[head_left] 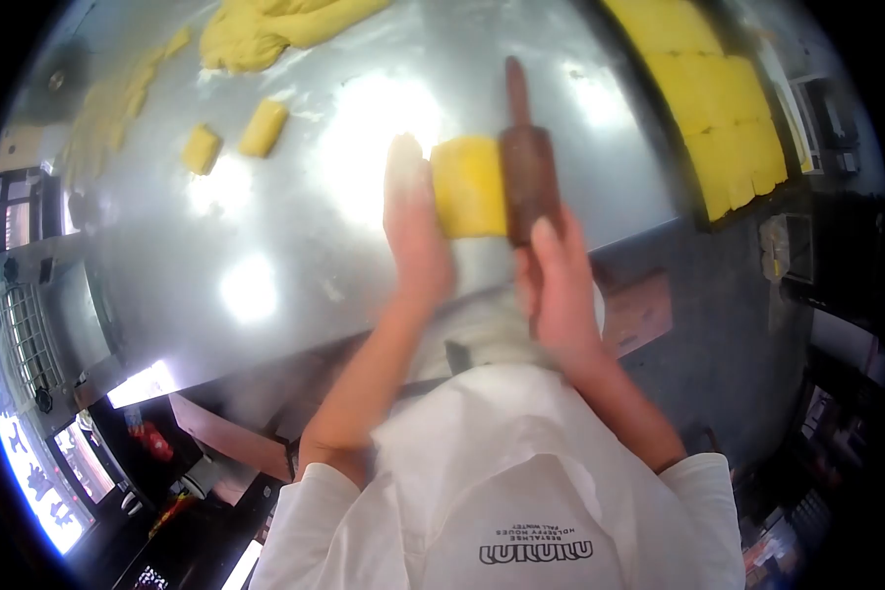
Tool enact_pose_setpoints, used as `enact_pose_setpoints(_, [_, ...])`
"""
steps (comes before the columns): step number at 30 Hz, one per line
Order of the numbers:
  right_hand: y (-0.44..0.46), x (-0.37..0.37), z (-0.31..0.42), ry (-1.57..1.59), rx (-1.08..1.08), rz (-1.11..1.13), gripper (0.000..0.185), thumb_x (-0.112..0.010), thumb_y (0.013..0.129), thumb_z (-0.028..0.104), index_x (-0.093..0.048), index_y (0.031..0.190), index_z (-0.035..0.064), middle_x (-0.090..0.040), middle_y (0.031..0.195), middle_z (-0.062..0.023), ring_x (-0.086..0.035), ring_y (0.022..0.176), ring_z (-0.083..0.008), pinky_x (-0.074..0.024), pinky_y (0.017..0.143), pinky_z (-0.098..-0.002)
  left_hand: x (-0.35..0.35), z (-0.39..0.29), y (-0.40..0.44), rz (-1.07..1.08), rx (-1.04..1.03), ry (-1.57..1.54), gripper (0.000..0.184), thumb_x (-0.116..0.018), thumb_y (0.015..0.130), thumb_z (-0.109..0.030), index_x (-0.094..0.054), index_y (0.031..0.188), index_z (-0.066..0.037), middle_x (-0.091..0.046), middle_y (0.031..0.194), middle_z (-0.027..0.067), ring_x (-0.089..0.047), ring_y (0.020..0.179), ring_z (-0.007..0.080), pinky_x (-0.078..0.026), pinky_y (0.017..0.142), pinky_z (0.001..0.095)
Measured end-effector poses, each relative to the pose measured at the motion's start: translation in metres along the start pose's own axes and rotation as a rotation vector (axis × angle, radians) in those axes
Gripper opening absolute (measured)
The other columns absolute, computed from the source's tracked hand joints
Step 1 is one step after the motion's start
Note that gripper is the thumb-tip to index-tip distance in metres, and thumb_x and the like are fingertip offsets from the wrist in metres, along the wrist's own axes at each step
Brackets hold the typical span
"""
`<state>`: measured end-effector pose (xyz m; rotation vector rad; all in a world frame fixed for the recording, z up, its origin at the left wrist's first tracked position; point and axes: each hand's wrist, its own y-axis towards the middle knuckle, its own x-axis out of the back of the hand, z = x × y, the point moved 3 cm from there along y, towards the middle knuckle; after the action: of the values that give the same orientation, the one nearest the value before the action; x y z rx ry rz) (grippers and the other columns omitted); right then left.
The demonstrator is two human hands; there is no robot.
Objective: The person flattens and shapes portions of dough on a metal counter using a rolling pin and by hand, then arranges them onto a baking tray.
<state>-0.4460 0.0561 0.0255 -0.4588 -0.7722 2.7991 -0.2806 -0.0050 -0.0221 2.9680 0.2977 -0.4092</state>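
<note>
A flat yellow piece of dough (469,187) lies on the metal worktable in front of me. My left hand (416,221) is at its left edge, fingers stretched out and somewhat blurred; whether it touches the dough I cannot tell. A brown wooden rolling pin (529,177) lies along the dough's right edge, one handle pointing away from me. My right hand (560,280) is closed around the pin's near end, which its fingers hide.
Two small dough pieces (263,128) lie to the left on the worktable (315,246). Beyond them sits a large dough mass (256,34). At right, a dark tray (698,202) holds several flat yellow sheets (708,98). The table's near edge runs by my waist.
</note>
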Motion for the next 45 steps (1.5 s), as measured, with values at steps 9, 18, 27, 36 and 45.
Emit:
enact_pose_setpoints(9, [0.048,0.081,0.049,-0.916,0.39,-0.095,0.069,-0.074,0.098,0.043,-0.048,0.151,0.0069,-0.073,0.104,-0.0152,-0.07,0.089,-0.0308,-0.0542,0.076,-0.0402,-0.023,-0.028,0.024,0.179,-0.104,0.914,0.076,-0.061,0.106,-0.031,-0.03,0.159,0.013,-0.035,0.164,0.0313,-0.031,0.156,0.0433,-0.027,0.127,0.0504])
enact_pose_setpoints(18, [0.077,0.071,0.065,-1.258,0.585,-0.248,0.075,-0.082,0.086,0.052,-0.051,0.143,0.0151,-0.076,0.107,-0.0189,-0.074,0.096,-0.0396,-0.0571,0.084,-0.0439,-0.029,-0.014,0.025,0.403,-0.281,1.159,0.084,-0.065,0.101,-0.044,-0.034,0.158,0.01,-0.039,0.161,0.0323,-0.037,0.151,0.0469,-0.028,0.125,0.0534])
enact_pose_setpoints(27, [0.052,0.021,0.078,-1.345,0.662,0.425,0.073,-0.078,0.085,0.057,-0.058,0.145,0.0209,-0.078,0.104,-0.0097,-0.075,0.088,-0.0365,-0.0572,0.076,-0.044,0.078,-0.058,0.034,0.122,-0.472,1.235,0.028,-0.054,0.107,-0.019,-0.072,0.118,-0.001,-0.07,0.116,0.0225,-0.066,0.109,0.0377,-0.051,0.097,0.0457])
enact_pose_setpoints(36, [0.167,-0.029,0.1,-1.319,0.711,0.181,0.05,-0.052,0.103,0.057,-0.066,0.126,0.0152,-0.077,0.102,-0.0137,-0.072,0.094,-0.0395,-0.0551,0.083,-0.0478,0.046,-0.03,0.129,0.464,-0.268,1.747,0.042,-0.066,0.092,-0.023,-0.065,0.132,-0.007,-0.073,0.089,0.0166,-0.071,0.082,0.0396,-0.054,0.071,0.0535])
enact_pose_setpoints(45, [0.117,-0.011,0.072,-1.403,0.709,0.116,0.052,-0.06,0.097,0.058,-0.067,0.129,0.0179,-0.078,0.098,-0.013,-0.074,0.088,-0.0389,-0.0564,0.08,-0.0497,0.043,-0.036,0.071,0.176,-0.174,1.639,0.024,-0.062,0.097,-0.023,-0.072,0.09,-0.003,-0.07,0.083,0.0169,-0.066,0.078,0.0396,-0.051,0.069,0.0528])
